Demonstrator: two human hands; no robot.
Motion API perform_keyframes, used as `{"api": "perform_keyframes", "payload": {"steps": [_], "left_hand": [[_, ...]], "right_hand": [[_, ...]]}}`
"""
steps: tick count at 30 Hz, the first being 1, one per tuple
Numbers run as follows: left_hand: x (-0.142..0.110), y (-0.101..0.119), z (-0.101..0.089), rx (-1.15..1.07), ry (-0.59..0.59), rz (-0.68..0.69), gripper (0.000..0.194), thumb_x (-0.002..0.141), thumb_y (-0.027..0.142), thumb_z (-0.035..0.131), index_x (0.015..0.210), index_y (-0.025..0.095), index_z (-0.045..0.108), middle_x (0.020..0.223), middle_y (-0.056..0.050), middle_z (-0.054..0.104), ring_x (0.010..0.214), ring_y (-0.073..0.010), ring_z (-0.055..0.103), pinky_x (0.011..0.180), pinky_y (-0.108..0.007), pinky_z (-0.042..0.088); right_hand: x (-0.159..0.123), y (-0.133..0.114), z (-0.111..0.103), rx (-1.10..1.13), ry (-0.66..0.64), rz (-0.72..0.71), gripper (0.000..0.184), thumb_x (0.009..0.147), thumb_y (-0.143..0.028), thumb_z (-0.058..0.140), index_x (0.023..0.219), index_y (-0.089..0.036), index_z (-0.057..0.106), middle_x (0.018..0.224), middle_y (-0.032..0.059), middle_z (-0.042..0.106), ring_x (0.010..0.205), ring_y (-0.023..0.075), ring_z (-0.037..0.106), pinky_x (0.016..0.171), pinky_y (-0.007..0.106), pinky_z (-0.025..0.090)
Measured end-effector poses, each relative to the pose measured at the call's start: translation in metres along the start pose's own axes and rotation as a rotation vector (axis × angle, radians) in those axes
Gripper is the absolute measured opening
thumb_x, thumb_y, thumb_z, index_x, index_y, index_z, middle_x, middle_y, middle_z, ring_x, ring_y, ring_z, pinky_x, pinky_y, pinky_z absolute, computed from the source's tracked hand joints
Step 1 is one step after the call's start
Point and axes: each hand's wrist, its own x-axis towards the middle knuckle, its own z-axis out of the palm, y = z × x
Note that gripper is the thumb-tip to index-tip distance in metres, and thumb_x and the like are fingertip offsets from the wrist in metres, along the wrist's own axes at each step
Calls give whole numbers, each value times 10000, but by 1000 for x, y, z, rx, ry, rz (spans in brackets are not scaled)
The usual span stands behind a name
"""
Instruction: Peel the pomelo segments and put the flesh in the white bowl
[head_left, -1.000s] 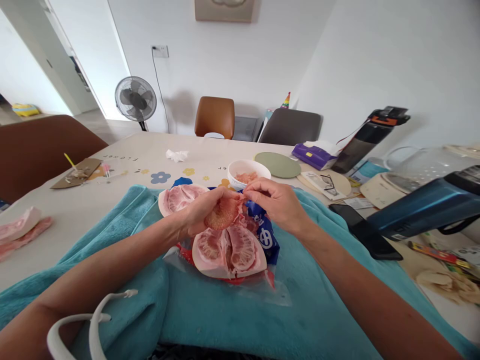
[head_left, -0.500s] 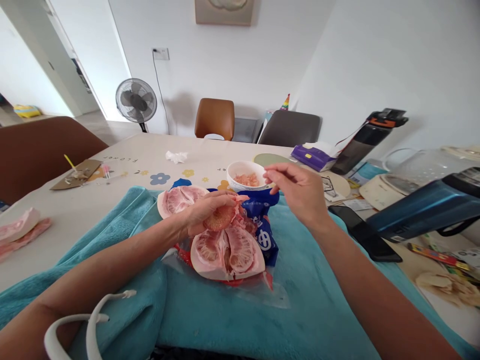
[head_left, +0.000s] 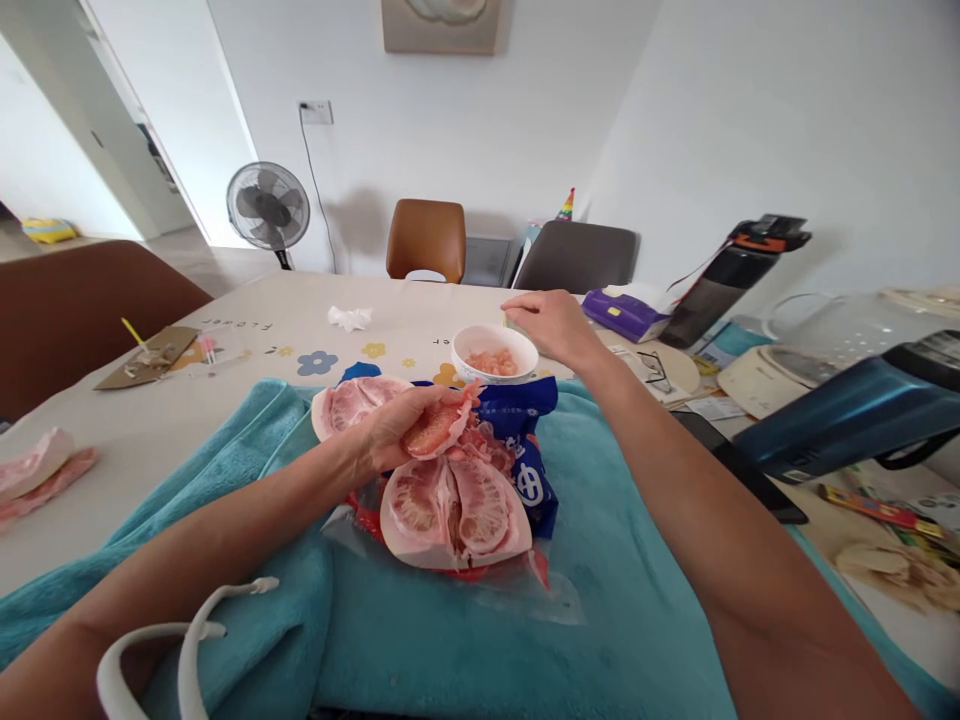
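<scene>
In my left hand (head_left: 401, 425) is a peeled pomelo segment (head_left: 431, 432), its pink pulp showing and loose membrane hanging at its right side. Below it lies a pomelo piece (head_left: 456, 510) in thick pale rind, cut face up, on a blue and red plastic bag (head_left: 529, 480). A second pomelo piece (head_left: 349, 402) rests behind my left wrist. Torn membrane scraps (head_left: 491, 448) lie right of the segment. My right hand (head_left: 551, 325) is past the right rim of a white bowl (head_left: 495, 340) holding pink pulp pieces (head_left: 493, 362). Its fingers are drawn together, their tips partly hidden.
A teal towel (head_left: 600, 600) covers the near table. At right are a phone (head_left: 742, 470), a blue bottle (head_left: 855, 400), a dark bottle (head_left: 727, 280), glasses (head_left: 656, 370) and a purple tissue pack (head_left: 626, 315). Peeled rind (head_left: 37, 465) lies at left, a crumpled tissue (head_left: 350, 318) farther back.
My right hand left the segment and moved right, then away past the bowl, over the green mat. My left hand stayed nearly in place, turning the segment slightly.
</scene>
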Motion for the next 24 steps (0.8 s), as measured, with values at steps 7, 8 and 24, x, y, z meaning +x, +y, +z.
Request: {"api": "perform_keyframes", "payload": {"steps": [7,8,24], "left_hand": [[-2,-3,1,49,-72,96,85,824,194,584,805,127,632,644,-27,630,540,-135,597,480,-254,531],[-3,-4,2,53,-68,113,62,812,184,595,807,133,630,646,-18,625,540,-129,592,488,-247,528],[-22,-2,16,323,4,261,146,751,254,696,818,165,602,685,3,615,561,-95,565,515,-186,444]], "right_hand": [[-71,-42,-5,189,-305,-42,394,800,-408,664,1127,-190,690,979,62,727,869,206,664,765,334,517],[-77,-45,-3,168,-318,-52,435,789,-396,681,1174,-196,665,1026,63,721,907,213,661,792,345,513],[-94,-64,16,39,-73,-55,106,707,-147,535,686,-180,634,672,-9,639,628,134,544,610,267,409]]}}
